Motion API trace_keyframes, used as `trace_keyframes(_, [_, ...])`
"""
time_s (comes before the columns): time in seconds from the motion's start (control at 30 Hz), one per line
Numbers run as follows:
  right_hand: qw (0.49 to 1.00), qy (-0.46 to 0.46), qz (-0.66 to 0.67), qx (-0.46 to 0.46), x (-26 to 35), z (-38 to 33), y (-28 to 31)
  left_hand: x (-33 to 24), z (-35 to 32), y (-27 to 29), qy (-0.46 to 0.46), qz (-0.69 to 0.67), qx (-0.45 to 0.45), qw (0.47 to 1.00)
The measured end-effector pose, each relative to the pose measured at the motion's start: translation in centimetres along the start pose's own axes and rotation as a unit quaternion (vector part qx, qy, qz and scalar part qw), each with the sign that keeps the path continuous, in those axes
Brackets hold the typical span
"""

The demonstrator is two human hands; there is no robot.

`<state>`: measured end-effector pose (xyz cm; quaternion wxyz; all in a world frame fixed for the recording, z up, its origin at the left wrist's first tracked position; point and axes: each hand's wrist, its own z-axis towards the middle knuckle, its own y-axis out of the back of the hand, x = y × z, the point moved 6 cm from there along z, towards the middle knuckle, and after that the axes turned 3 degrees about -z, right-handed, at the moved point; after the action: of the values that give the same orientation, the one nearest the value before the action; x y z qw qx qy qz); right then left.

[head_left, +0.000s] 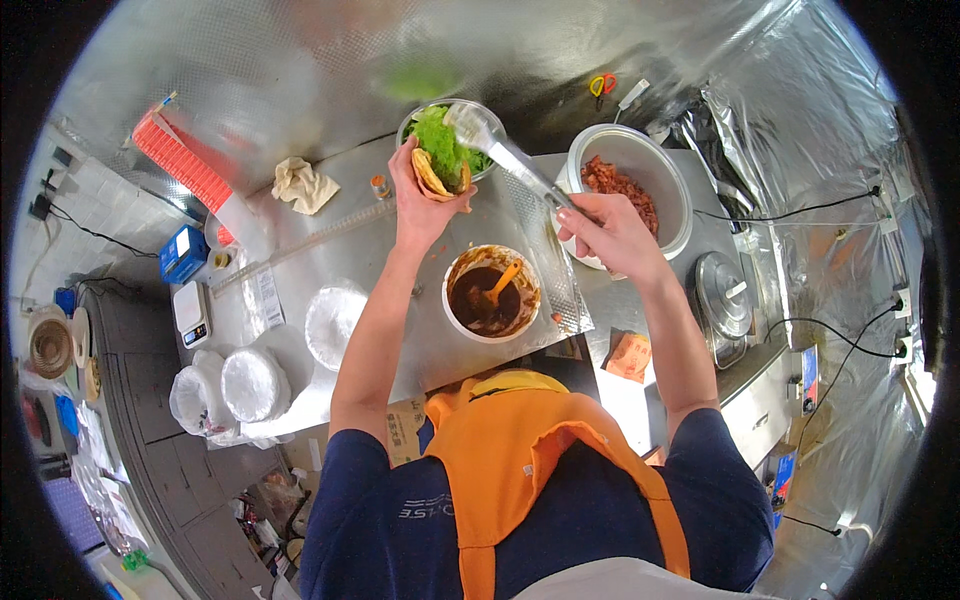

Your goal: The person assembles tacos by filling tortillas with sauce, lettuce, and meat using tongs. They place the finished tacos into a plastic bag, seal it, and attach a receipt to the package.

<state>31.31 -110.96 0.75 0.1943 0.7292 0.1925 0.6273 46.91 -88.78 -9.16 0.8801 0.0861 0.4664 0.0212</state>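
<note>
My left hand [418, 208] holds up a folded flatbread [436, 182], its fingers wrapped round the golden-brown outside. Green lettuce [440, 138] sticks out of the fold. Behind it stands a clear bowl [488, 108] of lettuce, partly hidden by the hand and bread. In my right hand [622, 238] are metal tongs [535, 178], slanting left so that their tips reach the lettuce above the flatbread. Whether the tips grip a leaf cannot be made out. Below the hands, a white tub [452, 318] contains dark brown sauce and an orange-handled utensil [506, 276].
At the right stands a round pot [680, 190] of chopped reddish meat; a glass-lidded pan [724, 295] is nearer me. Plastic-lined containers [255, 385], a kitchen scale [192, 312] and a crumpled cloth [303, 186] lie left. Red stacked packaging [180, 160] leans by the foil-covered wall.
</note>
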Motion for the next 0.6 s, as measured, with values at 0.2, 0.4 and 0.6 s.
trace_keyframes(0.2, [0.996,0.004,0.084,-0.02,-1.2,1.3,-0.2,2.6,-0.4,0.4,0.045,-0.058,-0.018,0.997])
trace_keyframes(0.4, [0.996,-0.043,0.013,-0.078,-5.9,7.4,1.0,4.0,-0.9,0.3,0.052,-0.076,-0.012,0.996])
trace_keyframes(0.6, [0.929,-0.069,-0.268,-0.244,-11.4,4.3,15.0,0.2,-2.9,-0.1,0.182,-0.22,0.045,0.957])
